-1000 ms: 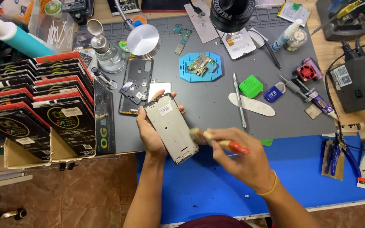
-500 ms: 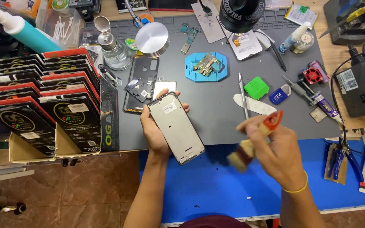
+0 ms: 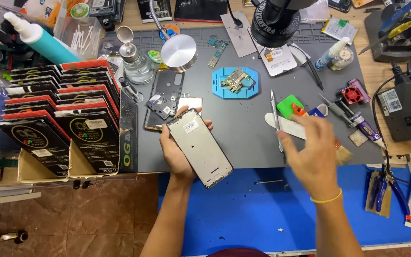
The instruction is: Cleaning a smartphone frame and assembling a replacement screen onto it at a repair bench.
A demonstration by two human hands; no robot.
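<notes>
- On the counter, a grey work mat carries the bench clutter, with a blue mat nearer the person; any placing or picking is best done over these mats, so that small parts stay findable.
- At the counter's left, a box of black-and-red packaged items stands well apart from the work and needs no touching.
- Over the seam of the two mats, the left hand holds the phone frame tilted, its flat side up, fingers curled round both long edges. A grip by the edges, as here, looks right for keeping prints off the face.
- Over the tools lies the right hand, blurred, fingers spread and seemingly empty.
- Just beside its fingers lie a brush, a white spudger and a slim metal tool; a slow, single pick would avoid knocking the neighbours.
</notes>
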